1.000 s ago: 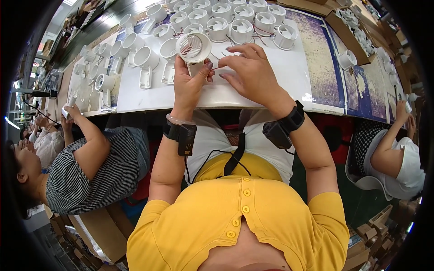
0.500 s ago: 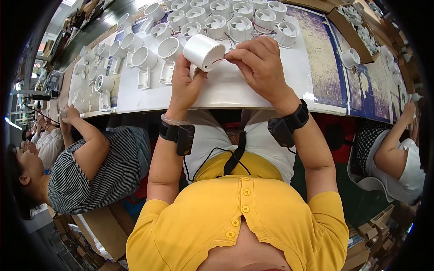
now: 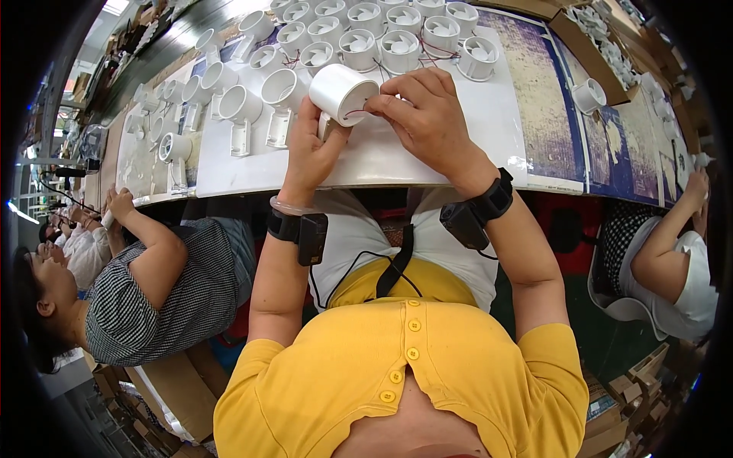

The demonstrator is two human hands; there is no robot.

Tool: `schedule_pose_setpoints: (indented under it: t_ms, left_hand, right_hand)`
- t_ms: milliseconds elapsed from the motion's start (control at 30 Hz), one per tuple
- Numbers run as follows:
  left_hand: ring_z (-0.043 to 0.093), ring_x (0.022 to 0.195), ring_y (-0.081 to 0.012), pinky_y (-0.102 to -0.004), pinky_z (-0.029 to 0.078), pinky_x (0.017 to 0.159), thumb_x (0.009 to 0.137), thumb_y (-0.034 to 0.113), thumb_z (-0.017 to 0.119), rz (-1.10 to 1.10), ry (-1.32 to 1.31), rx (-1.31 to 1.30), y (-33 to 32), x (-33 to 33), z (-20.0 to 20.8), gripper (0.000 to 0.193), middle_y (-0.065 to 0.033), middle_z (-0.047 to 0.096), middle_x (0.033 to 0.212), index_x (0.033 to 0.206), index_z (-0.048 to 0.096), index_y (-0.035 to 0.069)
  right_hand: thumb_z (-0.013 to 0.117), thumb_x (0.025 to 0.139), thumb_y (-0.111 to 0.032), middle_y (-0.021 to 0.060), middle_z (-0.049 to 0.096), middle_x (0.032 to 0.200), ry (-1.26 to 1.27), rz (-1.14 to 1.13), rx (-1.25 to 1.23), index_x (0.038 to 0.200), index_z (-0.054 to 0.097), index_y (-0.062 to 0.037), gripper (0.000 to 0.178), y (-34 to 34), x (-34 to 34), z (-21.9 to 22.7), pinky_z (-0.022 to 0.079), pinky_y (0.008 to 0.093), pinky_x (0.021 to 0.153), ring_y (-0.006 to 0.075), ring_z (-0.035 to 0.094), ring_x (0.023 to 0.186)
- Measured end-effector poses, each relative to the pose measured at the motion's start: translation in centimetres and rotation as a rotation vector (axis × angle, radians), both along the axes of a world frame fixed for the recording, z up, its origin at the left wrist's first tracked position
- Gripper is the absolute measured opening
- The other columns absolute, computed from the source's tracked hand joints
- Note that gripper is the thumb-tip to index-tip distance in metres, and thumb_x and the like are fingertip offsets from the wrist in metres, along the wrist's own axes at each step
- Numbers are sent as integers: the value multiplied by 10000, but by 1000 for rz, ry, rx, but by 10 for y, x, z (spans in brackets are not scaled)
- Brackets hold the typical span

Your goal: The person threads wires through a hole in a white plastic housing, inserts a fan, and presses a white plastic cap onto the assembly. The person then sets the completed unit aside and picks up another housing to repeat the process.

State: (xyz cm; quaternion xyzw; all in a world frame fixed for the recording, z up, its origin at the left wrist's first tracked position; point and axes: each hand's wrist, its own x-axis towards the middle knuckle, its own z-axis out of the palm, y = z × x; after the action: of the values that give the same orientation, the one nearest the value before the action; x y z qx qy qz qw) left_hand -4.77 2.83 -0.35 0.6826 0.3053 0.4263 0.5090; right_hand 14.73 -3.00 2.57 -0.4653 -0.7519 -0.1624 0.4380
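My left hand (image 3: pixel 314 153) is wrapped round a white cylindrical fan housing (image 3: pixel 333 88) held tilted above the table's near edge, its closed round end turned to the right. Thin red wire (image 3: pixel 356 112) shows against that end. My right hand (image 3: pixel 435 122) pinches the wire's tip, fingertips close against the end face; any darker wire beside it is too small to make out. Behind the housing stand several white round fans (image 3: pixel 359 46) with blades facing up and red and dark leads. Left of my hand, white tubes on rectangular bases (image 3: pixel 282 90) lie in rows.
A white sheet (image 3: pixel 489 145) covers the worktable before me. At the right, a lone white fan (image 3: pixel 589 95) lies by a cardboard box (image 3: pixel 592 57) of white parts. A co-worker in a checked top (image 3: pixel 164 286) sits close on my left; another person (image 3: pixel 664 259) sits at the right.
My right hand has moved left, bringing the wire's tip in against the housing's end face. The housing has shifted slightly down.
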Motion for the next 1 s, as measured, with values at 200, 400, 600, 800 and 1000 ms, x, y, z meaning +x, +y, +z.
schedule_pose_setpoints:
  t_ms: [200,400,600,800,1000]
  left_hand:
    - [546,979,-139,-269,457,816,836,21,600,9,6,-48,-2,-2,1,483,-82,572,1109,1282,415,6]
    - [548,949,-129,-251,452,786,862,46,559,-21,75,60,-4,4,2,457,-93,576,1104,1286,396,-1]
    - [539,929,-123,-241,443,777,878,70,534,-70,71,-110,-9,8,8,470,-89,576,1100,1314,369,9]
    - [504,877,-90,-230,428,741,898,67,504,-75,-7,-24,-10,10,11,431,-70,544,1109,1302,369,2]
    - [492,862,-76,-217,425,723,921,71,481,-108,-64,-78,-9,10,12,402,-56,517,1124,1298,361,0]
  right_hand:
    - [699,726,-91,-49,578,888,-53,-3,-8,900,683,-187,199,-1,3,0,384,333,859,170,543,909]
    - [693,724,-83,-42,588,902,-123,30,0,922,678,-177,219,-2,-5,1,399,342,848,176,548,925]
    - [685,762,-61,3,614,993,406,140,-168,909,678,-124,160,-2,5,1,415,337,869,191,551,970]
    - [692,767,-66,53,588,1149,424,55,-125,896,688,-100,134,2,17,2,406,340,913,233,505,1098]
    - [694,726,-76,65,538,1253,295,127,-188,866,712,-126,149,1,13,3,395,373,933,272,425,1191]
